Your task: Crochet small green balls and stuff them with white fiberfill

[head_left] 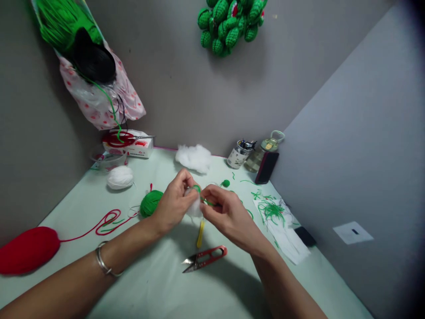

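Near the middle of the table my two hands meet, fingertips almost touching. My left hand (176,197) is closed, pinching a small green crochet piece (197,188) that is mostly covered by the fingers. Thumb and fingers of my right hand (223,212) are closed on a bit of green yarn (208,203) beside it. A white tuft (194,209) shows just below and between the hands; whether either hand touches it I cannot tell. Under them lie a yellow stick-like handle (200,235) and red thread snips (206,258) with blades pointing left.
Left are a green yarn ball (151,203), white yarn (120,177) and red yarn (29,250). White stuffing (193,158) lies at the back wall. A pen cup (236,157), bottle (255,158) and phone (267,168) stand back right, near green scraps (272,212). Green crocheted pieces (229,26) hang above.
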### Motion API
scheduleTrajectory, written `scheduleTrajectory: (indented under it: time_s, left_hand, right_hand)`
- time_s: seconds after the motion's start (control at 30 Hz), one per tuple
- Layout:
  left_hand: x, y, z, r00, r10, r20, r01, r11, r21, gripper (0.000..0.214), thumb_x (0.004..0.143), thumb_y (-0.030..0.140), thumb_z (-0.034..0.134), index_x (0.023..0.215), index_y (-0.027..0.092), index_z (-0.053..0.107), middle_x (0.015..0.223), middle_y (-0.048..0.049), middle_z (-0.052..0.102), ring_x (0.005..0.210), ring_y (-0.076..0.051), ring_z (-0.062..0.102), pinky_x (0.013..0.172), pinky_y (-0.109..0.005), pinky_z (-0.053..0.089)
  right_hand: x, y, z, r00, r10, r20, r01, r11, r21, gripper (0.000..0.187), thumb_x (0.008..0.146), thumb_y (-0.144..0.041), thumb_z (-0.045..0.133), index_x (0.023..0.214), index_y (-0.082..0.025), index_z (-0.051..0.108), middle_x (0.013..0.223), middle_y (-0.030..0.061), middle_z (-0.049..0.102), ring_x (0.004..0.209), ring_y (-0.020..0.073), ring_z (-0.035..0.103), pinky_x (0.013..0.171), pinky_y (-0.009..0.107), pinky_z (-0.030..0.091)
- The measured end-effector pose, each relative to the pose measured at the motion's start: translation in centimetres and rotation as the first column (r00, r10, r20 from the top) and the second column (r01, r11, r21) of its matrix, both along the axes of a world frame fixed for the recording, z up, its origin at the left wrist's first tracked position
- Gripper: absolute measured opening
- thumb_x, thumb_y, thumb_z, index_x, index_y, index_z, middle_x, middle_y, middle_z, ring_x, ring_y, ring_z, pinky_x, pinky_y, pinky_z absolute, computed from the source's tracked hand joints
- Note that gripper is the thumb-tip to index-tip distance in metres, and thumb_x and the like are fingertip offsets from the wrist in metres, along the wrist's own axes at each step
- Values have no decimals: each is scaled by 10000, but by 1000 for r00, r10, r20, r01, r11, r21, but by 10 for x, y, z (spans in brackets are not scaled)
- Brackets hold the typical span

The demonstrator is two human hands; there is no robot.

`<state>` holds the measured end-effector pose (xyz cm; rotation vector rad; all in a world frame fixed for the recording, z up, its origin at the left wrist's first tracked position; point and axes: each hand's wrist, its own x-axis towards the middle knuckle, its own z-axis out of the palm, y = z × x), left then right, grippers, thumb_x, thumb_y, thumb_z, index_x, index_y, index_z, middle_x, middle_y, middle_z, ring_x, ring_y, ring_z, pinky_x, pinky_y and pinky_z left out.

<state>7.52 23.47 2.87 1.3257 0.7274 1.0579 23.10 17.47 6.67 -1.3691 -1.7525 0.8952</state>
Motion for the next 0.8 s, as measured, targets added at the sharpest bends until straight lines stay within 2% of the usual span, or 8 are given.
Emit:
scheduleTrajectory:
  time_s: [0.1,0.23,0.33,0.43,0.63,0.8]
  left_hand:
    - [1,-2,0,1000,-26,2,26,999,-34,198,798,203,609,808,233,413,754,64,527,617,-104,485,563,-227,374]
    - [-2,-3,4,994,-105,17,106,990,-96,157,885,303,577,854,237,438,697,73,501,546,-109,474,516,-234,340]
    - [-9,-2,9,984,-179,-18,178,983,-41,222,907,388,638,902,222,490,767,56,516,646,-113,482,584,-234,374]
    - [-15,2,13,970,-231,-80,235,971,40,287,864,391,716,933,211,503,813,48,521,696,-114,489,617,-235,389]
    - [-13,10,6,976,-184,-119,189,981,36,240,840,354,679,889,211,492,714,66,504,594,-100,453,548,-235,354]
    - [-3,6,1,992,-33,-118,39,998,50,213,798,261,624,834,237,416,775,67,514,598,-105,535,577,-252,424]
  right_hand:
    - [-5,3,-7,999,-41,-3,41,998,39,107,818,-179,576,754,-217,499,675,-74,364,626,95,306,557,250,259]
    - [-6,10,-15,980,-196,-42,198,979,57,158,786,-221,585,674,-218,473,600,-79,376,577,89,306,539,254,244]
    - [-2,12,-13,965,-253,-67,257,964,63,197,778,-262,614,630,-211,494,572,-74,395,559,86,317,528,253,248]
    - [3,11,-6,969,-234,-75,238,970,47,244,819,-307,641,629,-202,530,550,-74,407,539,84,311,511,255,234]
    - [6,5,2,998,-38,-57,37,999,-20,224,956,-346,573,797,-192,609,631,-61,464,566,91,352,525,247,273]
    - [-8,-1,-4,996,-85,-6,86,996,11,200,954,-261,552,764,-202,574,631,-51,489,582,104,390,555,256,310]
